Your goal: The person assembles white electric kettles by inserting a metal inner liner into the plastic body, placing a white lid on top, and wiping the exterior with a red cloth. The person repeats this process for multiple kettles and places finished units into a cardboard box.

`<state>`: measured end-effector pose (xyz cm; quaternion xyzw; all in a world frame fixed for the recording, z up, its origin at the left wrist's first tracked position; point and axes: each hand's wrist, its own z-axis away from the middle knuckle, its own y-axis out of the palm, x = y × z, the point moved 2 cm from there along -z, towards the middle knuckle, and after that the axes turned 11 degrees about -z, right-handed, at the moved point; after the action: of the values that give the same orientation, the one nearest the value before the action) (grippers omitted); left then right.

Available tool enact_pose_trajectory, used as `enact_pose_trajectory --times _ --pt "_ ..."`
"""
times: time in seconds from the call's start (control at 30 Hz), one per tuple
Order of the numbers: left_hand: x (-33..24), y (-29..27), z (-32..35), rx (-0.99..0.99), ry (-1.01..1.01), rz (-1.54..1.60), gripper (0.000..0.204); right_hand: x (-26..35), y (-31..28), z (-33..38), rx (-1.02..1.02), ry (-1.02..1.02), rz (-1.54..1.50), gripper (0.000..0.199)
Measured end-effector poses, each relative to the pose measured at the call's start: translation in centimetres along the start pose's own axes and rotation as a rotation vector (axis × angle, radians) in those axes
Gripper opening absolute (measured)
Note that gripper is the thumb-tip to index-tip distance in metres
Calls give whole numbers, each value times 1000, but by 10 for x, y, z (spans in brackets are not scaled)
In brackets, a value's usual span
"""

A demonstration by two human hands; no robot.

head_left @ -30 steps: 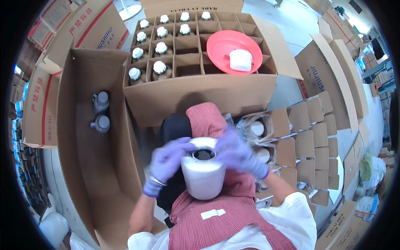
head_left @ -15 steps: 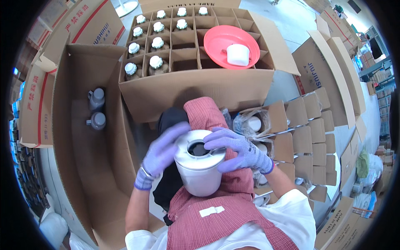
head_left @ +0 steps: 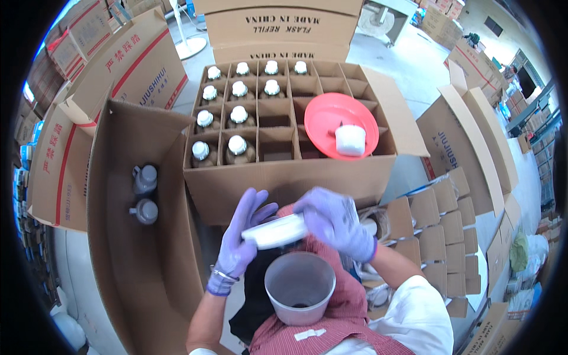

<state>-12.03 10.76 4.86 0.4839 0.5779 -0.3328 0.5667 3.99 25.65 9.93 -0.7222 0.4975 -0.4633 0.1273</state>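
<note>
A round white lid (head_left: 275,232) is tilted above my lap, slightly blurred. My right hand (head_left: 334,222), in a purple knit glove, is closed on the lid's right end. At the opposite rim is my left hand (head_left: 236,236), gloved alike, its fingers stretched apart and its palm side against the lid's edge. Below both hands a grey-white tapered container (head_left: 300,290) stands in my lap with its wide mouth uncovered. I can see down its inner wall to a dark spot at the bottom.
A divided carton (head_left: 284,183) ahead holds several white-capped bottles (head_left: 238,148). A red basin (head_left: 322,121) with a white cup (head_left: 350,140) rests on its dividers. Left, a deep carton (head_left: 136,284) contains two grey handled pieces (head_left: 145,211). Cardboard dividers (head_left: 435,236) stand right.
The white lid has come off the container and is raised and tilted, uncovering the mouth. My right hand has closed on it. The view has shifted, so the cartons appear lower.
</note>
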Motion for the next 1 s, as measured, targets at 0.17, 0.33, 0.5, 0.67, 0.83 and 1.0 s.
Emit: enact_pose_trajectory --times 0.17,0.33,0.5,0.67,0.83,1.0 --pt "76 2 -92 -323 -244 67 45 -162 40 -102 307 121 609 51" --pt "109 -7 -124 -71 -729 216 40 -216 68 -175 695 299 668 58" --pt "119 -4 -141 54 -827 117 50 -328 83 -264 420 463 771 57" --pt "99 -7 -135 202 -642 -31 49 -377 117 -257 459 645 561 81" --pt "88 -24 -131 -32 42 -69 49 -286 41 -263 60 72 536 70" --pt "66 -32 -169 -174 -96 560 71 -114 -55 -210 127 -181 192 63"
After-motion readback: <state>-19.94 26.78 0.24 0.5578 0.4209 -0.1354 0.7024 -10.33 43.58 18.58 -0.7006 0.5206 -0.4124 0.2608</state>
